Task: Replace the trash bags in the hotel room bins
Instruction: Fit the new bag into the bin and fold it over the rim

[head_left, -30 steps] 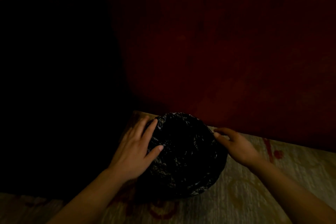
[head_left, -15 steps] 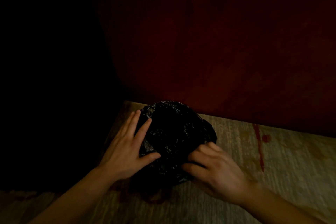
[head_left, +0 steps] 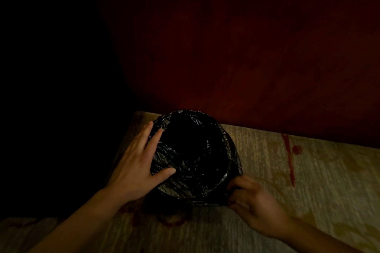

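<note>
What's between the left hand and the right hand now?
Only the black trash bag, mouth open: left hand rests flat on its rim, right hand, blurred, meets its near side. Head view.

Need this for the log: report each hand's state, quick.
Left hand: open, fingers straight, pressing flat on the trash bag at its left rim.
Right hand: fingers curled, pinching the trash bag's near-right edge; blurred.

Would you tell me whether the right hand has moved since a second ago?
Yes: the right hand has shifted from the bin's right rim down to the bag on its near-right side.
</note>
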Tool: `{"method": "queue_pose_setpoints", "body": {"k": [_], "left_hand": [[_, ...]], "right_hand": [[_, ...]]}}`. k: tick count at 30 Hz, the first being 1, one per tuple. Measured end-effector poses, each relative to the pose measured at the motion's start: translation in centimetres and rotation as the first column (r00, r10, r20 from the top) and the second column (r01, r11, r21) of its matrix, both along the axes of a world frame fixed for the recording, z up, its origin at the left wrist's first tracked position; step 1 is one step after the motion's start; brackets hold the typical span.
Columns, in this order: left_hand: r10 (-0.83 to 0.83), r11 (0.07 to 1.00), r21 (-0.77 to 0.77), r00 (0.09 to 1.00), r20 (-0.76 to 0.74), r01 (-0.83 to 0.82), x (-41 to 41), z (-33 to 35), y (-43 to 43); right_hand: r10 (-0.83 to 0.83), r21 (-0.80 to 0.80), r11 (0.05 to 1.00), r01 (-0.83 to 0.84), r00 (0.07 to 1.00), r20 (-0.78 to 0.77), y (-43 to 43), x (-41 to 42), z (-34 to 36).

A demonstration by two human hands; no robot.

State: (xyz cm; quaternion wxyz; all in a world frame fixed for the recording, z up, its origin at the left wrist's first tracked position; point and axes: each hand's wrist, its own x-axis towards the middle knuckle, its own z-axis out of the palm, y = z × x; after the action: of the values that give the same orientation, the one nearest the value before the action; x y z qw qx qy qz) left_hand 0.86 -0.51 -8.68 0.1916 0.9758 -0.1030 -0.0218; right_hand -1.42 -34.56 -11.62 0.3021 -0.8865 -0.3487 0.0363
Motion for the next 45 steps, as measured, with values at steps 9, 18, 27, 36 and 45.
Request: {"method": "queue_pose_setpoints", "body": {"k": [9, 18, 27, 36, 45], "left_hand": [[-0.02, 0.998, 0.054, 1.0, 0.002, 0.02, -0.1, -0.2, 0.2], [-0.002, 0.999, 0.033, 1.0, 0.02, 0.002, -0.2, -0.5, -0.1], [-0.003, 1.0, 0.026, 1.0, 0.031, 0.002, -0.4, -0.7, 0.0], [0.018, 0.999, 0.046, 1.0, 0.014, -0.018, -0.3, -0.5, -0.2], [0.024, 0.998, 0.053, 1.0, 0.013, -0.025, 0.0, -0.8, -0.3]], "right_hand": [[-0.194, 0.295, 0.861, 0.415, 0.803, -0.563, -0.7, 1.9, 1.1], [-0.266, 0.331, 0.699, 0.634, 0.66, -0.702, 2.2, 2.2, 2.1], [-0.075, 0.204, 0.602, 0.772, 0.309, -0.948, 2.4, 3.6, 2.0], [-0.301, 0.164, 0.648, 0.744, 0.448, -0.842, 2.4, 2.8, 1.4], [0.598, 0.012, -0.168, 0.986, 0.112, -0.794, 4.0, 1.2, 0.4]]}}
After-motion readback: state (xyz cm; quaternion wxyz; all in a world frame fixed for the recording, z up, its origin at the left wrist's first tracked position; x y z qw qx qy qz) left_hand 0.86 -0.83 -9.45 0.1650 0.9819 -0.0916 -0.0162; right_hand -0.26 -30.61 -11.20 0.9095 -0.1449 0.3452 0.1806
